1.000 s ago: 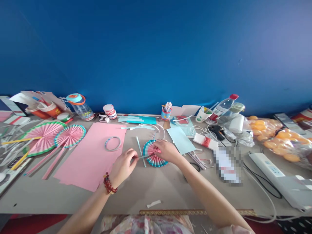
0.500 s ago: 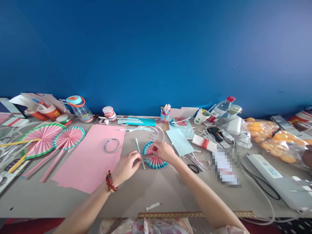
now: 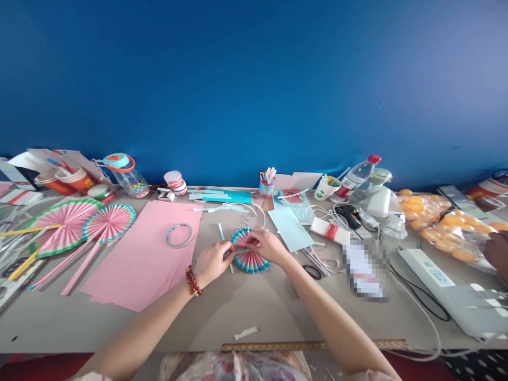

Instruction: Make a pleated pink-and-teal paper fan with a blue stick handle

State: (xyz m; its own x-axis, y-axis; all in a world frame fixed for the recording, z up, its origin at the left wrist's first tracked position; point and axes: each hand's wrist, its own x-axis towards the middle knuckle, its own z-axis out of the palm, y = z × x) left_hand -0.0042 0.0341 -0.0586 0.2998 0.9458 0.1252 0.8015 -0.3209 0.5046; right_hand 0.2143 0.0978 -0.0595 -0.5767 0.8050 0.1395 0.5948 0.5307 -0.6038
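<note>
A small pleated paper fan, pink with a teal rim, lies on the grey table in front of me. My right hand rests on top of the fan, fingers curled and pressing on its centre. My left hand, with a red bead bracelet on the wrist, pinches a thin light strip at the fan's left edge. The fingertips of both hands almost meet there.
A pink paper sheet with a tape ring lies to the left, beyond it two larger pink fans. To the right are light blue paper, cables, a power strip, bottles and bagged orange balls. Another person's hand shows at the right edge.
My left hand has moved right along the strip up to the fan's edge. My right hand has stayed on the fan.
</note>
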